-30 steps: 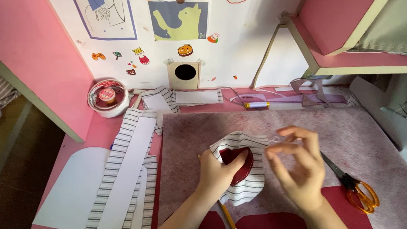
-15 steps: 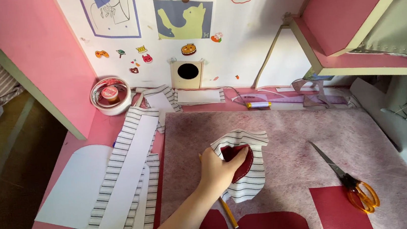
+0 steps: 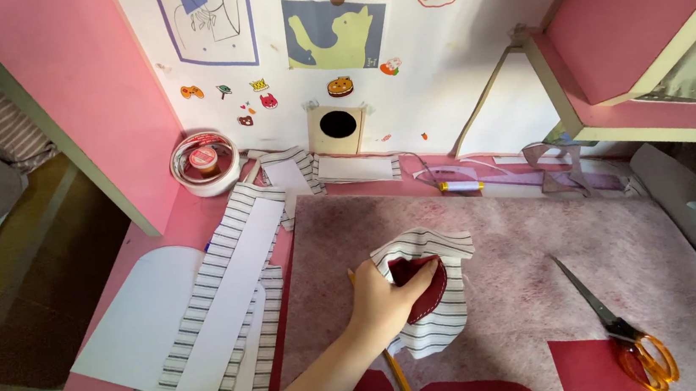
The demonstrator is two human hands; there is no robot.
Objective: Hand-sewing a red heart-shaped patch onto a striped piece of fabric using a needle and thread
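The left hand (image 3: 382, 301) presses its fingers closed on a dark red leather piece (image 3: 421, 285) wrapped in striped cloth (image 3: 434, 298) on the pink mat (image 3: 525, 272). The cloth lies partly folded, edges loose. The scissors (image 3: 624, 326) lie apart. The right hand is out of view.

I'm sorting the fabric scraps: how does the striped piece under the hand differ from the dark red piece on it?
The striped piece is white with dark stripes, the dark red piece plain. The striped piece is larger and lies beneath; the dark red piece sits on top. The left hand pins both.
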